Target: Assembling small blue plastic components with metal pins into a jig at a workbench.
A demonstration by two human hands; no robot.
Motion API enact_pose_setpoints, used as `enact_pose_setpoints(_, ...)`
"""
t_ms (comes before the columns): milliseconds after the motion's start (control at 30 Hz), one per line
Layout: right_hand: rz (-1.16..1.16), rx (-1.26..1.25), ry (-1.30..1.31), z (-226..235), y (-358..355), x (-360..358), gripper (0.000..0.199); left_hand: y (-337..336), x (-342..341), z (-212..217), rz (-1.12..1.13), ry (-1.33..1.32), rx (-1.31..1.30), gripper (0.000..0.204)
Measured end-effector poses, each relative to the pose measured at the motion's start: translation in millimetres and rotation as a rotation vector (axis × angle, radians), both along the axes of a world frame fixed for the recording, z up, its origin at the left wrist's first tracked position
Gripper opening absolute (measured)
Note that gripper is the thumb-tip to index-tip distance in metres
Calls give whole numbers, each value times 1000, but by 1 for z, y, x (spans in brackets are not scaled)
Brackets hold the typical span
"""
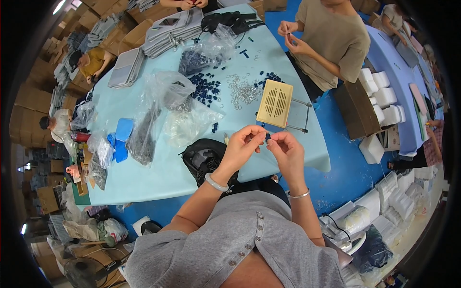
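Over the near right part of the table, my left hand (241,148) and my right hand (288,154) meet fingertip to fingertip. Both pinch one small dark blue piece (267,137), mostly covered by the fingers. Just beyond them stands a beige slotted plastic basket (275,102), turned bottom up or shallow, I cannot tell which. Left of the basket lies a spread of small silver metal rings (244,91). A heap of small dark blue pieces (204,90) lies beside the rings. Close to my left wrist rests a black bag (198,156) with dark contents.
Clear plastic bags (185,126) cover the table's middle. Grey flat cases (168,34) are stacked at the far side. A blue pouch (122,139) lies at left. Across the right corner, a person (331,38) works with both hands. A cardboard box (355,108) stands on the floor.
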State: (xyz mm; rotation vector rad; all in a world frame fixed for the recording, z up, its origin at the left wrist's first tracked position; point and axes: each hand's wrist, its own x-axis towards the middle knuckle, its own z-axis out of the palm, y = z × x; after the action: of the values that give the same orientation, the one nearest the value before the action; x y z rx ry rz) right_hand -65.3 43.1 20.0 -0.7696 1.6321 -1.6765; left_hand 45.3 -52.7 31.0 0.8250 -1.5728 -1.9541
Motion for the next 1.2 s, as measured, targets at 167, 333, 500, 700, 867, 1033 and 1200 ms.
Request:
enact_pose_setpoints(167, 47, 53, 116, 11, 4, -6, 9, -7, 3, 7, -66, -92, -213, 13)
enact_pose_setpoints(333, 70, 81, 205, 16, 5, -9, 9, -7, 1, 10, -93, -140, -392, 10)
enact_pose_setpoints(500, 10, -62, -118, 14, 1, -2, 14, 5, -5, -2, 53, 5, -209, 8)
enact_pose_setpoints(700, 9, -109, -378, -2, 2, 2, 12, 16, -10, -12, 84, 143, 124, 9)
enact_pose_setpoints(867, -58, -168, -364, -7, 2, 6, 10, 25, -17, -19, 114, 270, 257, 11)
enact_pose_setpoints(1033, -55, -128, -335, -4, 4, 2, 10, 23, -16, -21, 78, 250, 314, 13)
enact_pose_setpoints(1200, -6, -65, -352, -7, 8, -5, 13, 22, -18, -19, 78, 233, 278, 14)
